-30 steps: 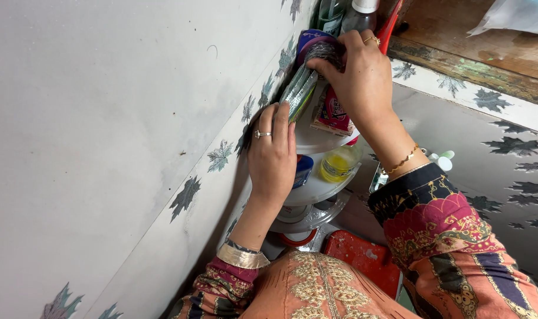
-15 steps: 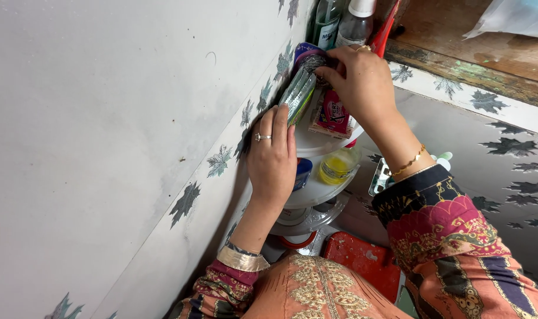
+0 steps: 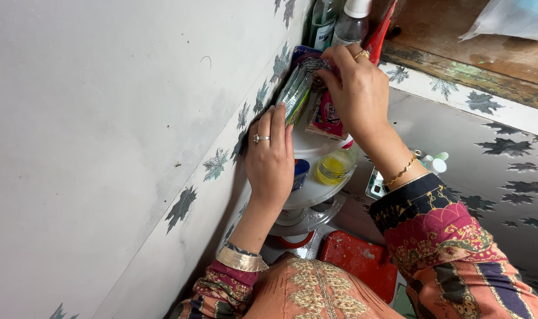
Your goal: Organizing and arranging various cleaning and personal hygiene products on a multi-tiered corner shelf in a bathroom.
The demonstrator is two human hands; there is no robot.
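Note:
My left hand (image 3: 270,158), with a ring on one finger, steadies the lower end of a stack of silvery green-edged packets (image 3: 296,90) standing on the top tier of a white corner shelf (image 3: 314,146). My right hand (image 3: 354,88) reaches over the shelf and pinches a wad of grey steel wool (image 3: 315,65) at the top of the packets, in front of a purple-blue container (image 3: 302,53). A pink and white sachet (image 3: 325,116) leans just under my right palm.
Two bottles (image 3: 339,23) stand behind on the higher tier. A yellow bottle (image 3: 334,167) and a blue-capped jar (image 3: 300,172) sit on the lower tier. A red box (image 3: 357,260) lies below. A leaf-patterned wall (image 3: 133,118) is at the left, a wooden ledge (image 3: 458,41) at the right.
My right hand has shifted slightly up and back with the steel wool. The view has drifted a little downward. My left hand stays on the packets.

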